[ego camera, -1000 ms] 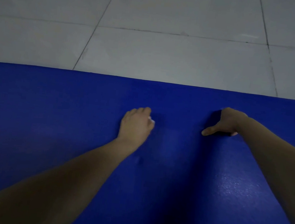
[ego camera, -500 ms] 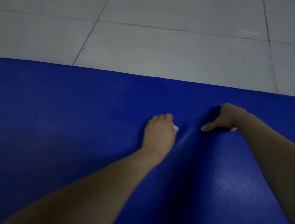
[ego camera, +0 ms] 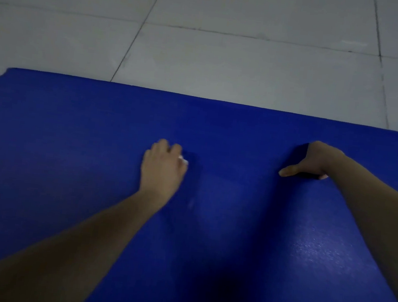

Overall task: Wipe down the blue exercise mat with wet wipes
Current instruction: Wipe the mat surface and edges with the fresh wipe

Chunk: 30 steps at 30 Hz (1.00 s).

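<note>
The blue exercise mat lies flat on the floor and fills the lower part of the view. My left hand presses down on the mat near its middle, fingers curled over a white wet wipe; only a small corner of the wipe shows at the fingertips. My right hand rests on the mat further right, thumb stretched out to the left, bracing against the surface. A faint damp sheen marks the mat between the two hands.
Pale grey floor tiles with dark grout lines lie beyond the mat's far edge. The mat's left corner is in view. My shadow darkens the mat near the bottom centre.
My left hand slid right with the wipe, then back left across the mat. My right hand has stayed planted in the same spot.
</note>
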Available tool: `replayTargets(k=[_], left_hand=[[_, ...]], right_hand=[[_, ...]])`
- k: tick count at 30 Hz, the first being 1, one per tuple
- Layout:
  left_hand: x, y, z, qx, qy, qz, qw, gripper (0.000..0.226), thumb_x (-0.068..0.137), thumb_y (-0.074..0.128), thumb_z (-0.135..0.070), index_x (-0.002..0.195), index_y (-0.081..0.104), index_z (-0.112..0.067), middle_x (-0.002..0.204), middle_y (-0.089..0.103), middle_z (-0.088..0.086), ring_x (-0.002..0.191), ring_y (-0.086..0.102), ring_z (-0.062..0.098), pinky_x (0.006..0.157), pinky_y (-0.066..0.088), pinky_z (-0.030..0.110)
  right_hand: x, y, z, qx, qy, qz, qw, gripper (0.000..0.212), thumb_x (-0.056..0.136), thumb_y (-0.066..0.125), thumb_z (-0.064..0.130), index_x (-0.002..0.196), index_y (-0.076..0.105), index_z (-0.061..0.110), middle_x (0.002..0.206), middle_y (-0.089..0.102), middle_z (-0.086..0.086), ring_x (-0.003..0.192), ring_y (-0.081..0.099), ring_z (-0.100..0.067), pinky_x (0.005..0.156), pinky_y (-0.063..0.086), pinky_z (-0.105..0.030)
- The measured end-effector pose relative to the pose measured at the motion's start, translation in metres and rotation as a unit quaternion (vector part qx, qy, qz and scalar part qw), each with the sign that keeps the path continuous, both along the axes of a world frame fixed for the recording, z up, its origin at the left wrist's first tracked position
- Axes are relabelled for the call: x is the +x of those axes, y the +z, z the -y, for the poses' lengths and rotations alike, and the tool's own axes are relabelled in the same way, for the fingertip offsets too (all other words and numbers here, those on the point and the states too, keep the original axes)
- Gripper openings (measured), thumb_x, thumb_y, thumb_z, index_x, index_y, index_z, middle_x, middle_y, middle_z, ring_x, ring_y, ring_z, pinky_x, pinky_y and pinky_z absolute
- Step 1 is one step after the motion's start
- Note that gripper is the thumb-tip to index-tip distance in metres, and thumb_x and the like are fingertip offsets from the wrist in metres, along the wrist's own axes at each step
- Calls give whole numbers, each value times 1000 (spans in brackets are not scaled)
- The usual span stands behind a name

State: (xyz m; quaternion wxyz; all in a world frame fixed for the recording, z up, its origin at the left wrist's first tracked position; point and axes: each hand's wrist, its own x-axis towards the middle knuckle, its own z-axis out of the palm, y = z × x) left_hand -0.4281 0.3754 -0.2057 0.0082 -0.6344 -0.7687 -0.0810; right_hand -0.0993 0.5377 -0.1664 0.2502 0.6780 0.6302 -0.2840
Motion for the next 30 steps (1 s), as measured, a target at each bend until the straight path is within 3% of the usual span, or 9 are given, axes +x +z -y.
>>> replayTargets(k=[3, 5, 7, 10, 13, 16, 21, 24, 30], left_hand=[[-39, 10, 17, -35, 87, 22, 995, 20, 99, 55, -25, 96, 59, -6, 92, 59, 13, 81, 53, 30, 67, 39, 40], [-33, 15, 17, -47, 132, 99, 985, 19, 102, 53, -25, 94, 56, -8, 96, 61, 10, 82, 55, 25, 65, 40, 38], [-11, 18, 12, -58, 155, 193, 967, 17, 101, 54, -22, 91, 55, -10, 100, 65, 9, 84, 60, 25, 66, 46, 37], [50, 25, 6, -73, 131, 286, 946, 14, 96, 61, -21, 88, 58, -11, 100, 70, 5, 86, 66, 25, 68, 52, 36], [133, 35, 13, -98, 52, 321, 940, 11, 93, 63, -20, 91, 59, -10, 101, 69, 10, 90, 64, 30, 67, 46, 35], [189, 31, 23, -137, -61, 268, 952, 8, 94, 60, -18, 97, 61, -11, 103, 64, 10, 93, 60, 31, 75, 47, 40], [150, 8, 23, -60, -149, 141, 977, 5, 79, 63, -14, 84, 61, -13, 83, 60, 8, 80, 56, 30, 72, 44, 40], [99, 8, 22, -46, -125, 122, 983, 5, 78, 61, -15, 82, 61, -13, 85, 58, 6, 81, 53, 29, 73, 40, 40], [-26, 17, 33, -70, -20, 28, 997, 5, 85, 63, -17, 90, 65, -16, 93, 58, 6, 88, 52, 28, 79, 43, 42]], right_hand=[[-2, 3, 3, 4, -12, -3, 1000, 86, 41, 85, 76, 80, 52, 7, 69, 62, -12, 67, 62, -27, 62, 48, -34], [0, 2, 10, 19, -24, -12, 999, 92, 37, 82, 79, 81, 49, 6, 80, 61, -11, 75, 60, -27, 62, 46, -35], [6, -1, 30, 76, -36, -38, 996, 89, 46, 80, 80, 83, 45, 7, 90, 57, -10, 78, 56, -26, 59, 44, -35], [14, -4, 79, 123, -48, -81, 988, 74, 65, 71, 80, 76, 50, 10, 80, 61, -11, 69, 59, -27, 56, 44, -33], [8, -12, 136, 20, 12, -68, 997, 86, 41, 69, 93, 88, 59, 22, 90, 64, -3, 80, 61, -20, 63, 48, -32], [0, -21, 169, -52, 105, -27, 993, 109, 22, 62, 95, 109, 54, 31, 111, 59, 1, 96, 54, -18, 80, 55, -40], [-13, -1, 167, -61, 88, 6, 994, 122, 43, 82, 79, 140, 38, 19, 138, 44, -9, 118, 54, -26, 87, 53, -39], [-14, 2, 163, -63, 102, 17, 993, 125, 46, 83, 78, 143, 35, 15, 143, 43, -10, 128, 49, -28, 98, 51, -41], [-19, 7, 160, -62, 111, 24, 992, 119, 43, 84, 79, 134, 43, 13, 141, 48, -8, 129, 48, -28, 102, 49, -45]])
